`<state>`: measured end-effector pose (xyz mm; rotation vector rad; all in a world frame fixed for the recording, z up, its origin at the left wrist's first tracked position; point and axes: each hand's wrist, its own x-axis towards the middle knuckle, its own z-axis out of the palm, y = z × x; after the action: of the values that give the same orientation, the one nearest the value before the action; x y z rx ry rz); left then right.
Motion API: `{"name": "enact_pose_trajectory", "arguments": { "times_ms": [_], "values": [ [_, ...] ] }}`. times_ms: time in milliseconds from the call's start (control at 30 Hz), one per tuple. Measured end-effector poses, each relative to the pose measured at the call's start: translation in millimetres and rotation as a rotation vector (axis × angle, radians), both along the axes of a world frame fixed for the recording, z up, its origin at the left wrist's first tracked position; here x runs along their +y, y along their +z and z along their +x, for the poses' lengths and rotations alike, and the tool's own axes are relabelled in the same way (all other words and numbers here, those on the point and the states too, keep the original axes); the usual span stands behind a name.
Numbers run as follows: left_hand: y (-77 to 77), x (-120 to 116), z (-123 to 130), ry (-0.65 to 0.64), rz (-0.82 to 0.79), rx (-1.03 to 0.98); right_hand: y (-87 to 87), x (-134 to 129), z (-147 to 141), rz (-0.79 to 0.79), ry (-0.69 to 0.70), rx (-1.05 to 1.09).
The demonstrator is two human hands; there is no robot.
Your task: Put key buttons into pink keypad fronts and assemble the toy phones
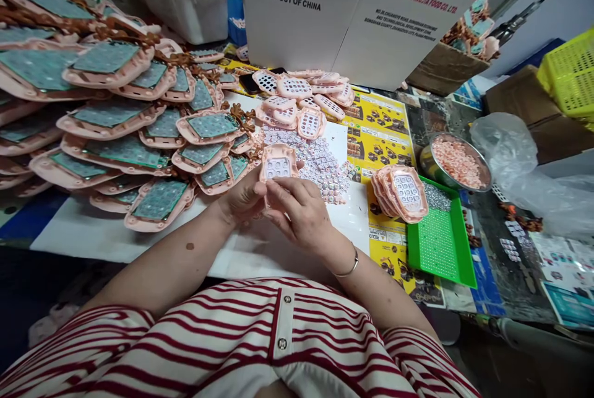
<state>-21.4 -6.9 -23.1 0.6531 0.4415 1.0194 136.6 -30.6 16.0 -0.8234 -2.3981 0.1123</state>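
Note:
Between my two hands I hold a pink plastic shell [278, 161] with white square keys set in its middle. My left hand [245, 194] is closed round its left edge. The fingers of my right hand [299, 209] press at its lower edge; whether they pinch a small key there is hidden. Just beyond lies a loose spread of small white printed keys [320, 163] on white paper. Behind it is a heap of pink shells with open key holes [297, 87]. To the right leans a stack of shells filled with keys [408, 195].
At left rise tall piles of pink shells with green circuit boards [158, 205]. A green tray [439, 243] and a metal bowl of small pink parts [457, 160] stand at right. A white carton [325, 20] walls off the back, beside a bin of keys [185, 11].

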Motion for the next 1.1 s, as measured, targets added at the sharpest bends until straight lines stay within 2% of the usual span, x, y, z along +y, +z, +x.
{"name": "enact_pose_trajectory", "arguments": {
  "times_ms": [67, 133, 200, 267, 333, 367, 433, 533, 633, 700, 833, 967, 1100],
  "values": [
    [-0.2, 1.0, -0.4, -0.002, 0.035, -0.022, 3.7, 12.9, 4.5, 0.002, 0.017, 0.018],
    [0.8, 2.7, -0.6, 0.051, 0.049, -0.039, 8.4, 38.3, 12.9, 0.003, -0.067, 0.058],
    [2.8, 4.7, -1.2, 0.133, 0.052, -0.026, 10.8, 73.0, 22.9, -0.044, -0.276, 0.055],
    [4.9, 6.7, -2.6, 0.198, 0.063, 0.003, 8.3, 109.2, 31.3, -0.144, -0.496, -0.106],
    [6.3, 8.6, -4.6, 0.256, 0.084, 0.013, 1.1, 137.5, 35.8, -0.222, -0.609, -0.258],
    [7.0, 9.4, -5.6, 0.282, 0.093, 0.011, -3.4, 146.5, 36.5, -0.252, -0.605, -0.316],
    [8.9, 10.9, -7.4, 0.336, 0.101, 0.004, -11.5, 152.0, 36.2, -0.298, -0.489, -0.399],
    [15.4, 12.9, -9.4, 0.407, 0.117, 0.002, -15.9, 133.5, 36.2, -0.295, -0.322, -0.411],
    [24.2, 14.5, -11.6, 0.452, 0.124, 0.028, -11.2, 96.8, 40.9, -0.241, -0.333, -0.364],
    [27.7, 14.5, -13.5, 0.476, 0.095, 0.057, -7.7, 70.4, 46.0, -0.26, -0.304, -0.398],
    [25.0, 11.9, -15.2, 0.461, 0.014, 0.069, -9.0, 31.2, 58.1, -0.249, -0.323, -0.444],
    [18.7, 10.1, -11.9, 0.427, 0.062, 0.038, -15.9, 20.8, 65.7, -0.216, -0.387, -0.433],
    [15.2, 10.1, -8.5, 0.351, 0.107, 0.065, -16.2, 18.3, 52.4, -0.239, -0.28, -0.292]
  ]
}}
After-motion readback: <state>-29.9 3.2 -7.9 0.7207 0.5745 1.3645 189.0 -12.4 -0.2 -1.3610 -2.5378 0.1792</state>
